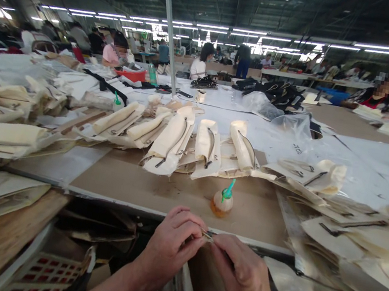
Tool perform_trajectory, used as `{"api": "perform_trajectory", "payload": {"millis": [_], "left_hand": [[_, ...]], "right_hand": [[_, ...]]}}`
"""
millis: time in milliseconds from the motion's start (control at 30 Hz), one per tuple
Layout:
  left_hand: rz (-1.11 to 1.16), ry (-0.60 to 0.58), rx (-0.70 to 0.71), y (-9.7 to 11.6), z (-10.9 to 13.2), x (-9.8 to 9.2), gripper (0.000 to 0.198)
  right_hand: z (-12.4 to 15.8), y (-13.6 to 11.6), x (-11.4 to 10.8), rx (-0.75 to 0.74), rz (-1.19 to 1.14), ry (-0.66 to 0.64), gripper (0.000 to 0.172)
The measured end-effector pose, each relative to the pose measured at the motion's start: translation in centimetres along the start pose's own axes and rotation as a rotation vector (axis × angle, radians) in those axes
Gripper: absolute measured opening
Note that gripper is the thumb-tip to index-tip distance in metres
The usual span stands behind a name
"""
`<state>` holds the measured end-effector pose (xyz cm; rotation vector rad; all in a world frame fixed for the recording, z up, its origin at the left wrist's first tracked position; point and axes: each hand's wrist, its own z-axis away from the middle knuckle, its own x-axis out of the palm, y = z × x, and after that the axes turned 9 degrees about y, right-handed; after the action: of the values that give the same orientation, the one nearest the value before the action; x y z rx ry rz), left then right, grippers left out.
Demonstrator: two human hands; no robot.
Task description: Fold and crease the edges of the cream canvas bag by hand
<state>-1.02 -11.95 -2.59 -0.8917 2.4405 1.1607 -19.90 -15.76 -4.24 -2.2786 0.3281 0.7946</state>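
Head view: the left hand (171, 247) and right hand (241, 273) sit closed just off the edge of a tan board (142, 187), their fingertips pinching a small metal piece (207, 236) between them (too small to name more exactly). The step in hand looks like fine work on that piece, and the next move calls for a steady pinch. Ahead on the board stands a small pot (222, 203) with a green nozzle. Beyond it lie cream pouches (171, 140) with black cords, and a further heap (352, 233) sits to the right.
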Motion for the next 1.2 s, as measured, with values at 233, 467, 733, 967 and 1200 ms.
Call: {"api": "perform_trajectory", "payload": {"millis": [233, 467, 733, 967, 1200], "left_hand": [[0.098, -0.045, -0.19, 0.1, 0.0, -0.8, 0.011], [0.221, -0.043, -0.522, 0.7, -0.3, -1.5, 0.012], [0.167, -0.235, -0.689, 0.9, -1.3, -2.3, 0.006], [0.287, -0.256, -0.752, 0.0, -1.0, -2.3, 0.012], [0.455, -0.26, -0.849, -0.5, -0.8, -2.1, 0.017]], "right_hand": [[-0.9, -0.4, 0.3, -0.019, -0.048, 0.056, 0.015], [-0.6, 0.2, 1.1, 0.037, -0.119, 0.069, 0.011], [-0.2, 0.6, 0.6, 0.122, -0.178, 0.026, 0.013], [0.0, 1.0, 0.8, 0.282, -0.21, -0.016, 0.015], [0.0, 1.7, 0.8, 0.323, -0.32, -0.067, 0.018]]}}
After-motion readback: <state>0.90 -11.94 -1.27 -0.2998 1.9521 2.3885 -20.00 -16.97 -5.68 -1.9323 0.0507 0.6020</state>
